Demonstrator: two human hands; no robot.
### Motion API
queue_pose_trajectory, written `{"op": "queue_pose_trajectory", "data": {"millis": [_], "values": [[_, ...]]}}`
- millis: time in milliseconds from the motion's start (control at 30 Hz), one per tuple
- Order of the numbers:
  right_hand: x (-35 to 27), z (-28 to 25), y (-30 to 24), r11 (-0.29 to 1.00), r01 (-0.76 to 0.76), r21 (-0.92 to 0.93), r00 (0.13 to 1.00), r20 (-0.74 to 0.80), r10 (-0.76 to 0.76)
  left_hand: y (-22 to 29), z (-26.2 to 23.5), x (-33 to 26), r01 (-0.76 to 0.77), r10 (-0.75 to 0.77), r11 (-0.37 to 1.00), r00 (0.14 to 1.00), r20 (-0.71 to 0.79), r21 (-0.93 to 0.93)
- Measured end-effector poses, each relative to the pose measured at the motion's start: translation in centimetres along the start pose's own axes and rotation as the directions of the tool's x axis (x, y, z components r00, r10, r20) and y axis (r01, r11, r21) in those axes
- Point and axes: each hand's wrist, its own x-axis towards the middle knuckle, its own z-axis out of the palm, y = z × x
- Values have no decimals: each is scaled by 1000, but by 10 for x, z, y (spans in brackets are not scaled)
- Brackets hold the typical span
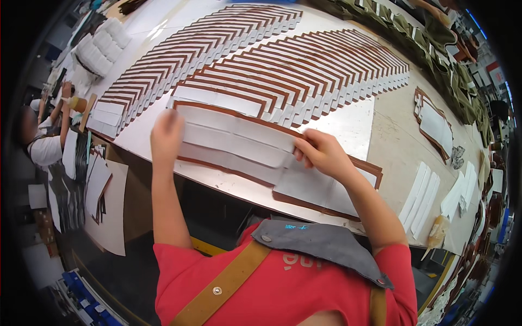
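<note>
One white, brown-edged sheet (pixel 234 138) at the near edge of the table (pixel 353 127) is pinched in my right hand (pixel 322 152); my left hand (pixel 167 136) is blurry, grip hard to tell. Two sheet rows (pixel 304 70) spread behind, then green cloth (pixel 421 49).

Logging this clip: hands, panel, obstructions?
Left hand blurred at left end; right hand pinching right corner. Brown-edged white panel between them. Overlapping panel row beyond.
</note>
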Motion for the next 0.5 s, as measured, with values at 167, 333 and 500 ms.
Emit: {"op": "queue_pose_trajectory", "data": {"millis": [167,333,500], "values": [[77,36,-20,1000,16,0,997,78,-16,-43,-35,65,-102,174,937,965,-194,334],[94,39,-22,994,-24,-106,1000,16,26,-71,-25,85,-64,135,911,980,-146,408],[77,24,0,880,344,-327,930,-13,-369,-77,-21,87,-40,123,923,973,-196,382]]}}
